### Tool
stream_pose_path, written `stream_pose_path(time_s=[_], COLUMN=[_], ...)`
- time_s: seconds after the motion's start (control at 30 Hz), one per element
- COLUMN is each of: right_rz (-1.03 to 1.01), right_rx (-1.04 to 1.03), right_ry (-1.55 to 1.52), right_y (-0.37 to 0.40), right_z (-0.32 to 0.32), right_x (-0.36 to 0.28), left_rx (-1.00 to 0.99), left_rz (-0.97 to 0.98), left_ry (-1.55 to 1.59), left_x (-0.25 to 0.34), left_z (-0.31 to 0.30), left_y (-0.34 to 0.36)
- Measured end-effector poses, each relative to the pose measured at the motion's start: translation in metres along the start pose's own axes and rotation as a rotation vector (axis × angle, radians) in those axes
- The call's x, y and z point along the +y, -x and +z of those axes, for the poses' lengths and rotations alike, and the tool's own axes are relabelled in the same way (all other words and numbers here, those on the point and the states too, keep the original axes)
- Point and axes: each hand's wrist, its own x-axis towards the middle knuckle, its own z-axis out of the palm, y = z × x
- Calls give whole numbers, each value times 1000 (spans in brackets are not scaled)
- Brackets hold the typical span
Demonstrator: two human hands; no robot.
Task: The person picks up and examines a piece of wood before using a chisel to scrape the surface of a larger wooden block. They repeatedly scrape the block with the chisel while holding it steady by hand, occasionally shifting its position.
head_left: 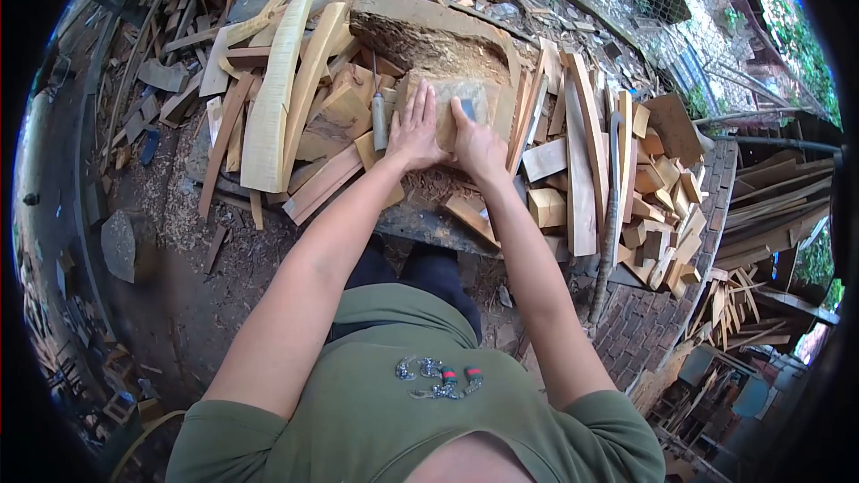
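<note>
In the middle of the bench, a flat wooden block [488,92] lies before a thick, rough-edged slab [429,22]. My left hand [417,132] rests on the block's left side, fingers stretched out and flat. On the right side my right hand [479,145] is closed, its thumb pointing forward beside a small blue-grey piece [469,108]; the other fingers are hidden beneath the hand. Just left of my left hand lies a tool with a grey handle [379,122] and a thin dark shaft.
Long pale boards [277,94] lean at the left of the bench. Wood offcuts [662,188] pile up on the right, near a long curved metal bar [615,170]. Sawdust covers the ground [179,277] at left. More scrap timber is heaped behind the bench.
</note>
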Motion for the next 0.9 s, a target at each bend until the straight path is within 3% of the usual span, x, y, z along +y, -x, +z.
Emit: stream_pose_path(time_s=[0.17, 0.33, 0.6, 0.8, 0.9], right_rz=[-32, -63, -42, -37, -32], right_rx=[154, -2, 128, -32, 40], right_ry=[-7, 34, -10, 46, 48], right_y=[-25, 33, -37, 32, 6], right_z=[5, -2, 9, -5, 6], right_x=[5, -4, 3, -3, 5], left_rx=[-8, -23, -50, -16, -33], left_rz=[1, -3, -7, -14, -9], left_ry=[-12, -46, -66, -56, -43], left_x=[1, 1, 3, 2, 5], left_z=[-5, -6, -10, -6, -11], left_y=[-2, -1, -1, -1, 1])
